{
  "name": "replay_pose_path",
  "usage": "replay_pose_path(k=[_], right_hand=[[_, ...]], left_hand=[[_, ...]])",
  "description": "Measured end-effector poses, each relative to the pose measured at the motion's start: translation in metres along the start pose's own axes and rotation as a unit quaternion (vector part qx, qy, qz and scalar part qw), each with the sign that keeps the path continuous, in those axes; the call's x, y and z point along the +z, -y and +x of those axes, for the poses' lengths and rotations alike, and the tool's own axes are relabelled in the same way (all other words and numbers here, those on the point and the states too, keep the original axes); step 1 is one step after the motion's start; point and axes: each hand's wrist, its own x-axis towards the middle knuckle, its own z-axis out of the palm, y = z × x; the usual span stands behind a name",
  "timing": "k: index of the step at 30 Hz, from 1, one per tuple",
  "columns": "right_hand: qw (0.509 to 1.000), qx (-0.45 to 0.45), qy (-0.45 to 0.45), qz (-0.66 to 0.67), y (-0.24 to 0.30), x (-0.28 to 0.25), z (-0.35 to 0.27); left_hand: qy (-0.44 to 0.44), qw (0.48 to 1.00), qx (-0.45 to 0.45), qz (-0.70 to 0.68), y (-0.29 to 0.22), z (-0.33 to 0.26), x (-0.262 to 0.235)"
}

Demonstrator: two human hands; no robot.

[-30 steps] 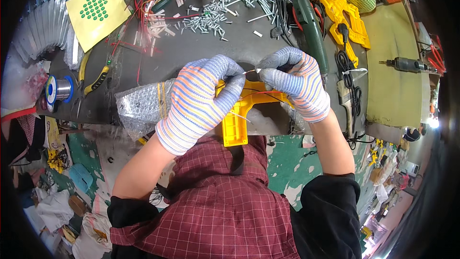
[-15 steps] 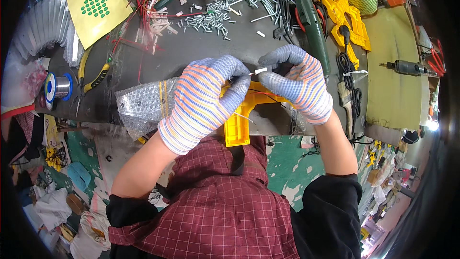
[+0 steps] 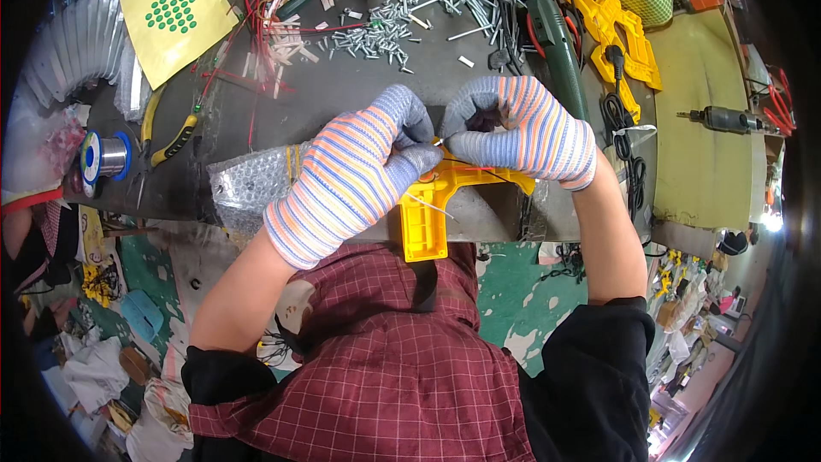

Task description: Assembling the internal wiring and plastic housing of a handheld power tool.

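A yellow plastic part (image 3: 432, 205) lay at the near edge of the dark workbench (image 3: 342, 94), its lower end hanging past the edge toward the person's checked shirt. A thin red wire (image 3: 475, 165) ran across its top, and a pale sliver of wire showed just where the fingertips of both hands met. The left hand (image 3: 351, 175), in a striped knit glove with grey fingertips, was curled over the part's left side, thumb and forefinger pinched together at the wire. The right hand (image 3: 522, 128), gloved the same way, was bent inward from the other side, its fingertips pinched on the same spot, touching the left's. Under the left hand lay a sheet of bubble wrap (image 3: 252, 184). Farther back on the bench a heap of screws (image 3: 410, 8) was scattered, with red wires and white sleeve pieces to its left. A yellow card with green dots (image 3: 175, 17) lay at the far left, yellow-handled pliers (image 3: 171, 141) and a solder spool (image 3: 103, 156) near the left edge, and a green rotary tool (image 3: 556, 43) to the right beside more yellow parts (image 3: 620, 34).
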Motion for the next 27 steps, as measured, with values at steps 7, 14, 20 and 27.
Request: replay_pose_path(k=[7,14,20,27], right_hand=[[0.998,-0.037,-0.009,-0.047,-0.007,0.0,0.001],[0.948,-0.169,0.0,-0.268,-0.01,0.011,0.01],[0.89,-0.185,-0.288,-0.3,-0.028,-0.025,-0.081],[0.693,0.375,-0.485,-0.379,-0.134,-0.113,-0.231]], left_hand=[[-0.049,0.963,0.175,0.199,0.008,-0.004,-0.006],[-0.018,0.993,-0.01,-0.114,0.011,-0.004,0.007],[-0.046,0.991,0.091,0.081,0.011,-0.026,-0.003],[0.002,0.894,0.159,0.418,0.007,-0.048,-0.017]])
